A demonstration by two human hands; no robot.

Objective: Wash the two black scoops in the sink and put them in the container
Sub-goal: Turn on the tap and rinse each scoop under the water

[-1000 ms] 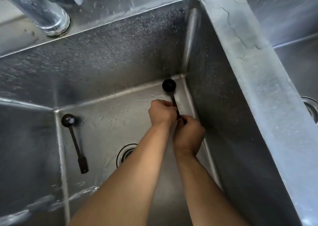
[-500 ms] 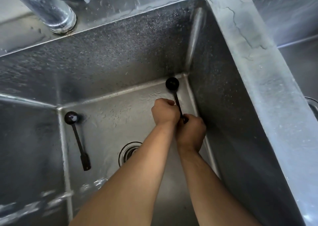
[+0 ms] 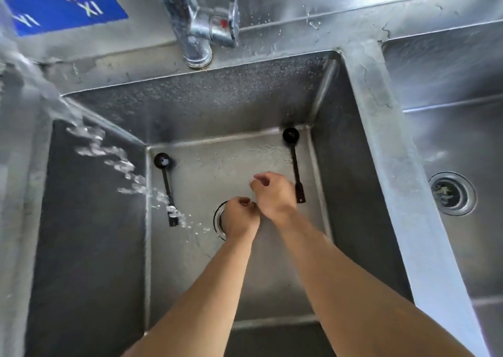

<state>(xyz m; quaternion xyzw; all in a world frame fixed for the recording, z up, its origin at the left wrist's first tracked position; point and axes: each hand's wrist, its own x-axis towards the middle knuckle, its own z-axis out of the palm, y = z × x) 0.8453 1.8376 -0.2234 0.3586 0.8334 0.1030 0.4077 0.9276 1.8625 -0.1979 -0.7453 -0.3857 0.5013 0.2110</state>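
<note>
1. Down in the steel sink [image 3: 362, 220], both black scoops lie flat on the wet floor of the basin, well apart from each other.
2. One scoop, the left scoop [image 3: 166, 190], lies near the left wall with its round bowl toward the back and its handle pointing toward the person.
3. Its partner, the right scoop [image 3: 294, 163], lies near the right wall, bowl tucked close to the back right corner; its handle end shows just beside the right hand.
4. At mid-basin the left hand [image 3: 241, 218] hangs over the drain [image 3: 219, 220], fingers loosely curled and grasping nothing.
5. Just beside it, the right hand [image 3: 272, 193] is also loosely curled with nothing in it; the two hands appear to touch.
6. A stream of water [image 3: 114, 161] arcs in from the upper left and breaks into drops over the left scoop's handle.
7. Behind the basin a chrome tap [image 3: 196, 27] with a red mark rises from the splashed back ledge.
8. On the wall at upper left hangs a blue sign [image 3: 60, 0] with white lettering.
9. To the right, past a broad steel divider, a second basin [image 3: 462, 125] shows its own round drain.
10. Droplets speckle the back wall of the sink.
</note>
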